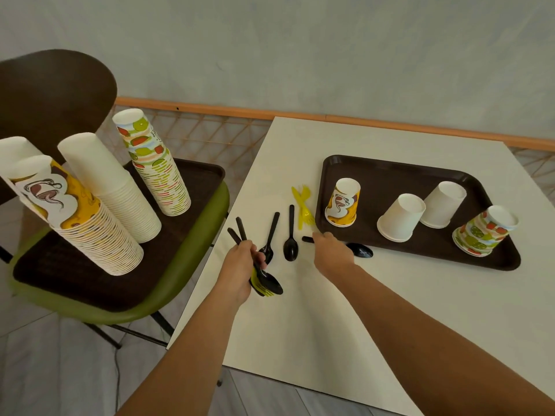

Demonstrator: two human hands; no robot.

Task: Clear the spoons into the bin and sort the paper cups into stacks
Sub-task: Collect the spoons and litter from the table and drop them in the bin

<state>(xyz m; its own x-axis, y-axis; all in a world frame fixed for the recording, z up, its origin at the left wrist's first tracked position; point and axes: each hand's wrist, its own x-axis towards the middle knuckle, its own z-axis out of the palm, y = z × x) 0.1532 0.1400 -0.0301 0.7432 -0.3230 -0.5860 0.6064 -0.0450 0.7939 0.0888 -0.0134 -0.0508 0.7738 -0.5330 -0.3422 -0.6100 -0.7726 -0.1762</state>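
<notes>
My left hand grips a bundle of black spoons and yellow cutlery over the table's left edge. My right hand closes on a black spoon lying just in front of the brown tray. Two more black spoons lie loose between my hands, with yellow forks beyond them. On the tray stand upside-down cups: a yellow patterned one, two white ones, and a fruit-print one.
A green chair at left carries a second brown tray with tall stacks of yellow, white and fruit-print cups. The white table meets a wall with an orange rail behind it.
</notes>
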